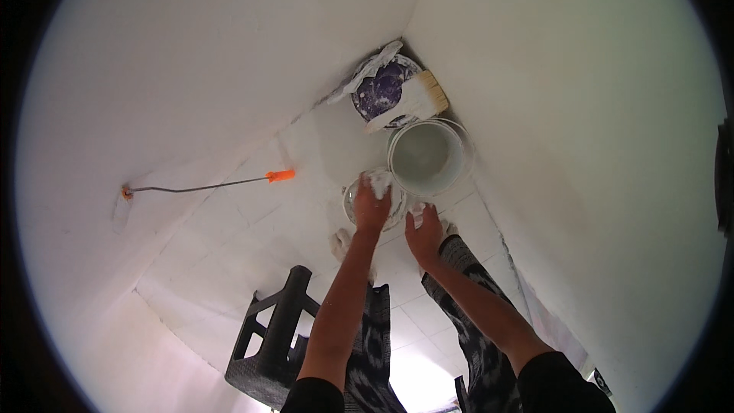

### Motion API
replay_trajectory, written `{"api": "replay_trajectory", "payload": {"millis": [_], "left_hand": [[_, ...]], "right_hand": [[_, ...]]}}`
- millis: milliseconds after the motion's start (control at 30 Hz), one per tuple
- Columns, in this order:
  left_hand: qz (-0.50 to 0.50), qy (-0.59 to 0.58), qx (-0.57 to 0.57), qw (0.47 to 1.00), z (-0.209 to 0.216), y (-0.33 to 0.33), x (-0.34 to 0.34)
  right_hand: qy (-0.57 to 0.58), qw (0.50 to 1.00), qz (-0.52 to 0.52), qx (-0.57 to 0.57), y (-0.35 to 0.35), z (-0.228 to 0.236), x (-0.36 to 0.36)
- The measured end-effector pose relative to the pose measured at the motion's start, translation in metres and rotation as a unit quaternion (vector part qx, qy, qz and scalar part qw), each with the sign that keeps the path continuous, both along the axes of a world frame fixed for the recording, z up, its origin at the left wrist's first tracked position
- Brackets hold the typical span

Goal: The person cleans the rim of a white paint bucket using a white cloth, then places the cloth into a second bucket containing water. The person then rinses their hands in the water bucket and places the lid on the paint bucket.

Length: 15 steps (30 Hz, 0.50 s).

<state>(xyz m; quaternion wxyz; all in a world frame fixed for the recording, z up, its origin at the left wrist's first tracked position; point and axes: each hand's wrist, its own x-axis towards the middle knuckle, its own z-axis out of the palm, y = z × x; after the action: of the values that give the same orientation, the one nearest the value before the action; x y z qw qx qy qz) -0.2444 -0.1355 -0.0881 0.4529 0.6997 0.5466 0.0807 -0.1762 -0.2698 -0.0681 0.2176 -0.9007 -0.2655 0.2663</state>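
Observation:
My left hand (371,208) reaches over a small white bucket (349,200), its fingers curled round a crumpled white lump (380,181); whether this is cloth or paste I cannot make out. My right hand (424,235) is beside that bucket's right edge, fingers bent around something small and white (417,209). The fingers partly cover it. Just beyond both hands stands a larger white bucket (425,154) with greyish liquid inside. My left hand and forearm hide much of the small bucket.
In the corner, a purple, paint-smeared bucket (376,95) bears a wide pale-bristled brush (433,92). An orange-handled roller frame (280,176) leans at the left wall. A black plastic stool (271,336) lies beside my left leg. Walls meet closely behind the buckets.

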Motion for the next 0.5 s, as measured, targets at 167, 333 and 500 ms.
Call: {"api": "replay_trajectory", "payload": {"millis": [167, 333, 500], "left_hand": [[-0.175, -0.032, 0.131, 0.975, -0.054, 0.001, 0.061], [-0.195, 0.050, -0.058, 0.978, -0.063, 0.016, 0.143], [-0.182, 0.087, 0.048, 0.978, -0.170, -0.001, 0.145]], "right_hand": [[0.100, 0.982, -0.116, 0.109, 0.049, -0.048, 0.070], [0.383, 0.861, -0.318, 0.105, 0.036, -0.224, 0.157], [0.303, 0.949, -0.078, 0.028, 0.012, -0.289, 0.162]]}}
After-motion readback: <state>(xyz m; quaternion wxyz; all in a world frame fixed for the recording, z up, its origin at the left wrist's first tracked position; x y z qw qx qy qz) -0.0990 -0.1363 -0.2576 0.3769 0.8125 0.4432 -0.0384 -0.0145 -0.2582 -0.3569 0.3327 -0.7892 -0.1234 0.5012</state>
